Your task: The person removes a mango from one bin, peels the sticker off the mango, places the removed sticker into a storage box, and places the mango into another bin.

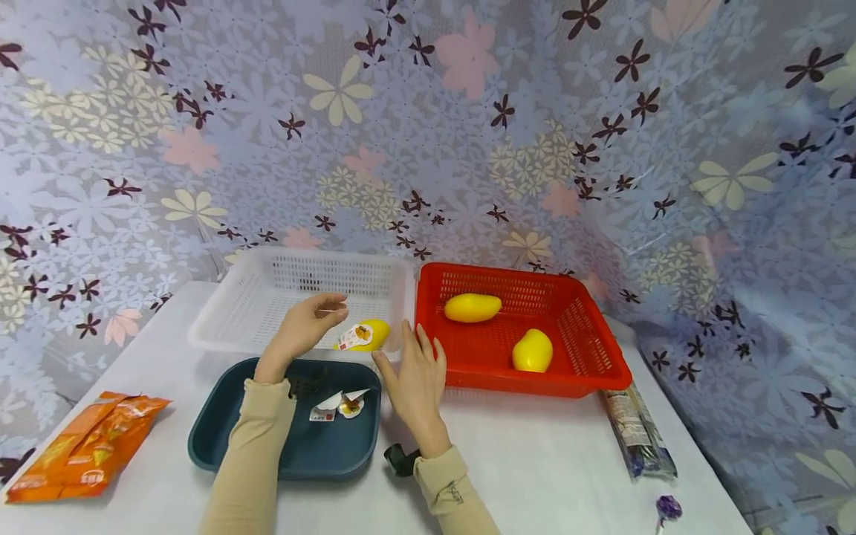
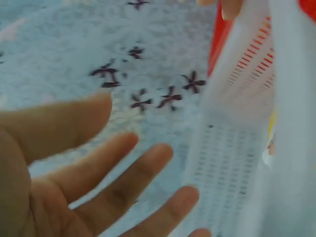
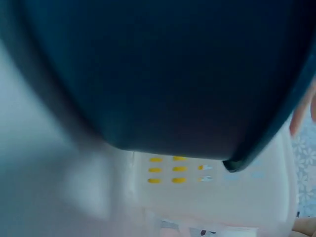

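Note:
My left hand (image 1: 304, 327) hovers over the front of the white basket (image 1: 230, 297), its fingers loosely bent and holding nothing. In the left wrist view the same hand (image 2: 84, 197) shows spread, bare fingers. Inside that basket, close to the front wall, lies a yellow mango (image 1: 379, 334) with a printed paper tag (image 1: 357, 336) on it. My right hand (image 1: 420, 383) has straight fingers and holds nothing, at the basket's front right corner beside the red basket (image 1: 562, 383). Below the left wrist, the dark blue tray (image 1: 328, 449) bears torn paper pieces with printed labels (image 1: 351, 406).
Two mangoes lie in the red basket, one at the back left (image 1: 472, 307) and one at the front right (image 1: 533, 351). An orange snack bag (image 1: 87, 446) rests at the left. On the right are a clear-wrapped packet (image 1: 635, 431) and a purple-wrapped lollipop (image 1: 668, 507). Floral cloth hangs behind.

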A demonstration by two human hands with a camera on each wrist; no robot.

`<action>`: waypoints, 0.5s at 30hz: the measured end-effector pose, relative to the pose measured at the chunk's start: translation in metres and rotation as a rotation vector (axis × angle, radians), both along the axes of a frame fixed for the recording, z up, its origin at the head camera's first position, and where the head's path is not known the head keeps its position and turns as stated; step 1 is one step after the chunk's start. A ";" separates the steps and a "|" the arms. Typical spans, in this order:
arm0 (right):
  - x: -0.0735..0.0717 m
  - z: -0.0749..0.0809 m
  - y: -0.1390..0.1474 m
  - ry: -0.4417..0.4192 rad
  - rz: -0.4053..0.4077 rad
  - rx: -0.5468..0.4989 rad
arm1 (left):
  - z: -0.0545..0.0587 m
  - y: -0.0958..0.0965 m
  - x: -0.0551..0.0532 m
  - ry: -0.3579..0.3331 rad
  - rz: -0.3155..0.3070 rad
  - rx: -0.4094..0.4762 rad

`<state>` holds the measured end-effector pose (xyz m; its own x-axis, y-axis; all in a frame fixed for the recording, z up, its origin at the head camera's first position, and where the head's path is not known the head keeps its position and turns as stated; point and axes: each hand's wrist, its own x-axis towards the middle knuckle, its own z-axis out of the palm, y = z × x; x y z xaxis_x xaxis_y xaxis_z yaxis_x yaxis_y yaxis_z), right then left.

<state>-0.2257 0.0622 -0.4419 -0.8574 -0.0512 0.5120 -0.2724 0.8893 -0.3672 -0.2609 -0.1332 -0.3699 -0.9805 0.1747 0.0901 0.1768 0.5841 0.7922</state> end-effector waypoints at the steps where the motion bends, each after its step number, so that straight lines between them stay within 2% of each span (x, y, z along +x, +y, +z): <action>1: -0.001 0.000 0.000 0.003 -0.003 0.011 | 0.002 -0.001 -0.008 -0.027 -0.057 -0.003; 4: -0.002 -0.002 0.001 0.026 -0.021 0.058 | 0.005 -0.002 -0.035 -0.155 -0.192 0.024; 6: -0.003 -0.003 0.000 0.036 -0.041 0.089 | 0.006 -0.001 -0.051 -0.248 -0.236 0.017; 10: -0.002 -0.005 -0.001 0.045 -0.062 0.122 | 0.003 0.002 -0.072 -0.408 -0.222 -0.085; 13: -0.002 -0.006 -0.003 0.046 -0.069 0.146 | -0.001 0.003 -0.079 -0.486 -0.200 -0.158; 15: -0.001 -0.006 -0.004 0.041 -0.071 0.163 | -0.003 0.003 -0.082 -0.511 -0.197 -0.186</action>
<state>-0.2268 0.0587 -0.4483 -0.8405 -0.0767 0.5364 -0.2189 0.9536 -0.2067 -0.3429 -0.1303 -0.3724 -0.8387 0.3259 -0.4364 -0.0822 0.7163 0.6929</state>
